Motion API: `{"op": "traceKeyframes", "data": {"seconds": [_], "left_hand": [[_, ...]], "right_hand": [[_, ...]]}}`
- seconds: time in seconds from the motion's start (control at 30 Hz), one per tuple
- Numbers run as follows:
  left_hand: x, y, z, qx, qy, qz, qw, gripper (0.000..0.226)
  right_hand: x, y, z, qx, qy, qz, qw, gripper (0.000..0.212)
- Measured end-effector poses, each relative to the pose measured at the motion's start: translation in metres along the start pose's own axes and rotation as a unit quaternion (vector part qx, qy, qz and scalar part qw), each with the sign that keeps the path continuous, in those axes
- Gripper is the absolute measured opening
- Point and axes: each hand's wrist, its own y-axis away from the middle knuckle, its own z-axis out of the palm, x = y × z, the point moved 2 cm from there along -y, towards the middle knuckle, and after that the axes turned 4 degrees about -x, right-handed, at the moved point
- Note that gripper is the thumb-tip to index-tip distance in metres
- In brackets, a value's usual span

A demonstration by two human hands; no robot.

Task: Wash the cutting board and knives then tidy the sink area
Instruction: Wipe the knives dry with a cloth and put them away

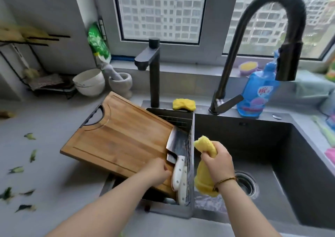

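Quick read from my end of the feed. The cutting board [116, 139] is a thick slab of wood, so I'm betting it's heavy, stiff and slick once it's wet. It lies tilted, far end with the handle cutout on the counter [45, 128], near corner dipping into the wire basket [192, 128] at the left of the sink [290, 164]. I'd take it by the long edges or that cutout, not the wet face.

The knives [178, 173] sit in the basket against the board's right edge, white handles toward me, blades pointing away. Handles look smooth and probably slippery; grab those only and keep off the steel.

Left hand [155, 171] is on the board's near corner, fingers curled, just beside the knife handles. I honestly can't tell if it's gripping the board's edge or only resting there. Right hand [217, 162] is bunched tight around a yellow cloth [204, 182], held over the basin just right of the basket, near the knives but not touching them. The cloth is soft and floppy, with most of it hanging below the fist.
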Motion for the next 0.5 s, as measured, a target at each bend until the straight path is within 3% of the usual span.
{"op": "traceKeyframes", "data": {"seconds": [0.1,0.2,0.37,0.5], "left_hand": [[0.013,-0.011,0.018,-0.021,0.006,-0.033,0.999,0.021],[0.019,-0.021,0.028,-0.023,-0.007,-0.047,0.999,0.05],[0.026,-0.037,0.039,-0.025,-0.041,-0.061,0.997,0.077],[0.032,-0.045,0.038,-0.035,-0.042,-0.074,0.996,0.066]], "right_hand": [[0.021,-0.003,-0.001,-0.02,-0.002,0.023,1.0,0.019],[0.032,-0.003,0.002,-0.039,-0.019,0.039,0.998,0.019],[0.042,-0.001,0.002,-0.047,-0.035,0.057,0.997,0.013],[0.047,0.004,0.0,-0.04,-0.032,0.066,0.997,0.012]]}}
